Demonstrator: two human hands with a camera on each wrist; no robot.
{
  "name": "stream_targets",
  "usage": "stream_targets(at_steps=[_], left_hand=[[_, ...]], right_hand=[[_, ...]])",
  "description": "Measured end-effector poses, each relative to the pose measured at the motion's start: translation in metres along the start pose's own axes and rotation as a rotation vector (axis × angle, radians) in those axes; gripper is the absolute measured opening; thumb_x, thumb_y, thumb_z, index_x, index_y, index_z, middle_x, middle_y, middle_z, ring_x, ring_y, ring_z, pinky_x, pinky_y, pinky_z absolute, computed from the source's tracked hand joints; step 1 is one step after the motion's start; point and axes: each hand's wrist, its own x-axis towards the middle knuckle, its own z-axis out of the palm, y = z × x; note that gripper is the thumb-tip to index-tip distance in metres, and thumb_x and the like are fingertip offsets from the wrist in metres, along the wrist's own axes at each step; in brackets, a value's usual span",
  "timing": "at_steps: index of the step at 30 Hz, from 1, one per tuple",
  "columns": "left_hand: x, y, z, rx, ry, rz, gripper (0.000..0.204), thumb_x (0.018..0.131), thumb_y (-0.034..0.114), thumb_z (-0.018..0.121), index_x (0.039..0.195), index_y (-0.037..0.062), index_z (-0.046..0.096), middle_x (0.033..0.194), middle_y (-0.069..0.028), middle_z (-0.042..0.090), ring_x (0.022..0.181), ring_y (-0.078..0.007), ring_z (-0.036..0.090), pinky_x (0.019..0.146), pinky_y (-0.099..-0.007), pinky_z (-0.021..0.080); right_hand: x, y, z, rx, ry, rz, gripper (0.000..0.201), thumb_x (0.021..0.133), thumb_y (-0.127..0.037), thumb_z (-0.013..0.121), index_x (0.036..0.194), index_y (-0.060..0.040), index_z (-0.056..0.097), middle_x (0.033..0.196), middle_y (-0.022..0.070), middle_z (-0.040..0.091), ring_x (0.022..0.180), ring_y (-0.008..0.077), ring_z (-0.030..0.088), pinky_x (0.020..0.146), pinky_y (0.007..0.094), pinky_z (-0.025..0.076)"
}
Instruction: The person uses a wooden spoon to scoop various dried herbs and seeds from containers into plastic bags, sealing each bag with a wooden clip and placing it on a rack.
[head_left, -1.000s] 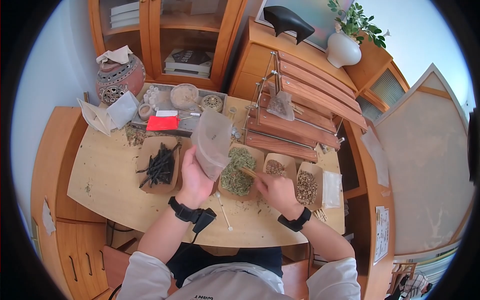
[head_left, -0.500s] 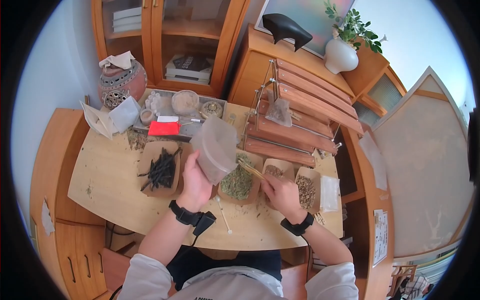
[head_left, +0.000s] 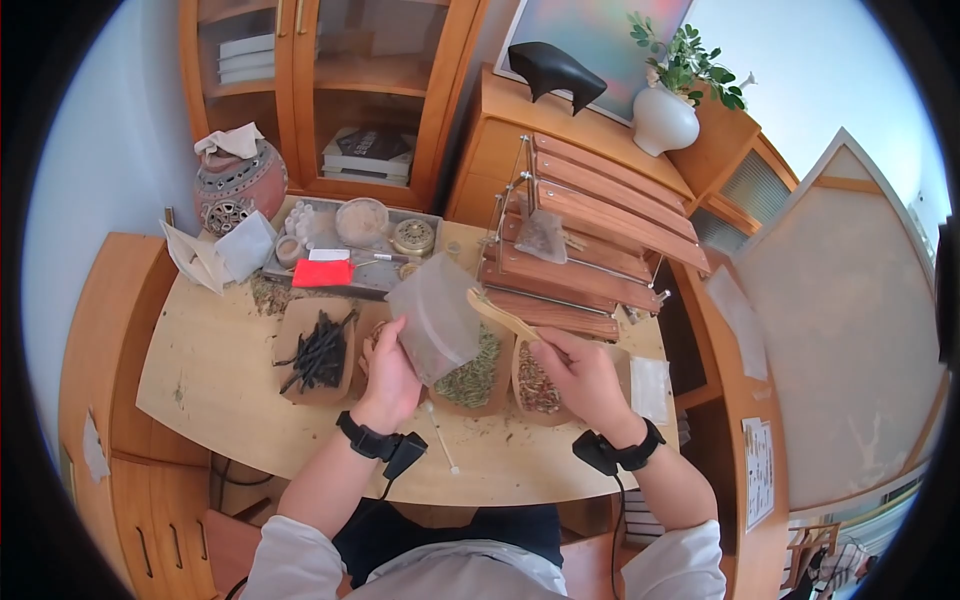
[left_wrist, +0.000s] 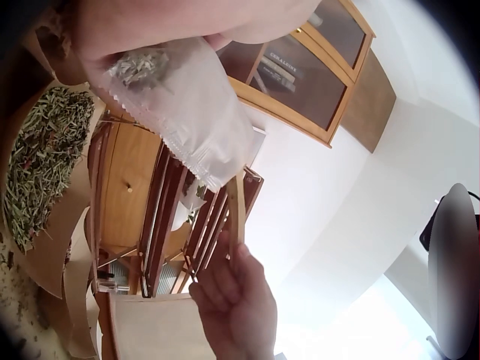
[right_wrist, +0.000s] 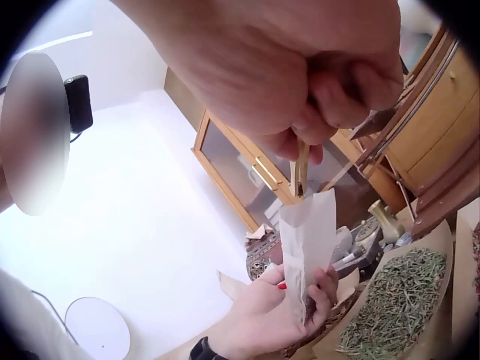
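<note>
My left hand (head_left: 391, 377) holds a translucent white pouch (head_left: 434, 318) tilted, its mouth end raised. Some dried green herb (left_wrist: 142, 66) shows through the pouch's lower end. My right hand (head_left: 583, 380) grips slim wooden tongs (head_left: 515, 322) with curled fingers. Their tips are right at the pouch's upper edge in the right wrist view. Below the pouch sits a paper tray (right_wrist: 442, 255) of cut green herb (right_wrist: 401, 300). Under my right hand is a tray of reddish-brown bits (head_left: 538, 385).
A paper tray with black strips (head_left: 320, 350) stands left. Behind it are a grey tray (head_left: 375, 282) with small containers and a red packet (head_left: 323, 273). A slatted wooden rack (head_left: 590, 270) rises at the back right. A white-tipped stick (head_left: 443, 440) lies in front.
My right hand has lifted the tongs out of the green herb and brought their tips up beside the pouch. My left hand keeps holding the pouch, now turned slightly.
</note>
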Motion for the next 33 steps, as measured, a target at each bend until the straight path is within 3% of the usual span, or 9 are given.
stream_targets(at_steps=[3,6,10,13,16,19,25,28,33], left_hand=[[-0.008,0.003,0.011,0.029,0.002,-0.029,0.049,0.1,0.034,0.044,0.142,0.0089,0.042,0.14,-0.0051,0.051,0.131,-0.0227,0.047,0.111,-0.0415,0.035],[-0.003,0.001,0.004,0.027,-0.03,-0.058,0.048,0.1,0.035,0.045,0.14,0.009,0.043,0.137,-0.0052,0.052,0.129,-0.0224,0.048,0.111,-0.0414,0.036],[-0.003,0.001,0.0,-0.002,-0.006,-0.008,0.048,0.101,0.036,0.042,0.14,0.0091,0.044,0.138,-0.0058,0.052,0.129,-0.0227,0.048,0.11,-0.0407,0.036],[0.001,0.002,-0.006,-0.043,0.031,0.052,0.048,0.101,0.037,0.04,0.141,0.0088,0.044,0.14,-0.0061,0.052,0.13,-0.0231,0.048,0.11,-0.0401,0.036],[-0.001,0.005,-0.003,-0.064,0.053,0.092,0.05,0.101,0.037,0.039,0.141,0.0081,0.043,0.141,-0.0061,0.052,0.13,-0.0233,0.048,0.11,-0.0397,0.036],[0.0,0.005,-0.003,-0.073,0.061,0.111,0.052,0.101,0.038,0.041,0.142,0.0069,0.042,0.141,-0.006,0.051,0.131,-0.0233,0.047,0.11,-0.0397,0.036],[0.002,0.005,0.0,-0.083,0.078,0.111,0.048,0.101,0.036,0.039,0.141,0.0081,0.045,0.14,-0.0064,0.053,0.13,-0.0245,0.049,0.11,-0.0407,0.037],[0.005,0.004,-0.004,-0.092,0.081,0.1,0.048,0.101,0.035,0.039,0.14,0.0078,0.046,0.139,-0.0068,0.054,0.129,-0.0251,0.05,0.109,-0.0409,0.038],[0.001,0.007,0.002,-0.081,0.082,0.111,0.047,0.101,0.035,0.039,0.139,0.0077,0.047,0.137,-0.0068,0.055,0.128,-0.025,0.051,0.109,-0.0406,0.038]], right_hand=[[0.004,-0.032,-0.005,-0.065,-0.122,0.133,0.027,0.096,-0.02,0.064,0.114,-0.0002,0.067,0.084,0.0134,0.069,0.072,0.012,0.062,0.068,0.0273,0.05],[0.002,-0.032,-0.007,0.003,-0.136,0.166,0.028,0.096,-0.019,0.064,0.114,0.0018,0.066,0.086,0.0096,0.07,0.074,0.0094,0.061,0.069,0.0253,0.049],[-0.009,-0.008,-0.012,0.181,-0.047,0.093,0.034,0.093,-0.029,0.066,0.112,-0.0013,0.068,0.077,0.0142,0.071,0.068,0.0223,0.068,0.066,0.0302,0.052],[-0.016,0.0,-0.017,0.076,-0.089,0.236,0.031,0.092,-0.028,0.065,0.11,-0.0033,0.07,0.078,0.0151,0.07,0.069,0.0261,0.069,0.068,0.0335,0.054],[-0.017,0.017,-0.006,-0.251,-0.334,0.163,0.028,0.091,-0.027,0.063,0.107,-0.0059,0.071,0.08,0.0162,0.07,0.071,0.0322,0.069,0.067,0.0388,0.054],[-0.011,0.021,0.007,-0.293,-0.27,0.081,0.025,0.09,-0.026,0.061,0.102,-0.007,0.072,0.079,0.0175,0.069,0.072,0.0365,0.067,0.067,0.0427,0.054],[0.023,0.02,0.04,-0.321,-0.054,-0.071,0.02,0.09,-0.025,0.061,0.094,-0.0093,0.072,0.075,0.0173,0.068,0.069,0.0362,0.067,0.065,0.0435,0.054],[0.03,0.028,0.047,-0.505,-0.217,-0.067,0.019,0.09,-0.025,0.06,0.095,-0.0109,0.072,0.076,0.0167,0.068,0.07,0.0358,0.067,0.065,0.0438,0.054],[0.016,0.029,0.027,-0.422,-0.281,-0.022,0.023,0.089,-0.028,0.061,0.097,-0.0113,0.073,0.078,0.0159,0.069,0.078,0.0356,0.067,0.07,0.0435,0.054]])
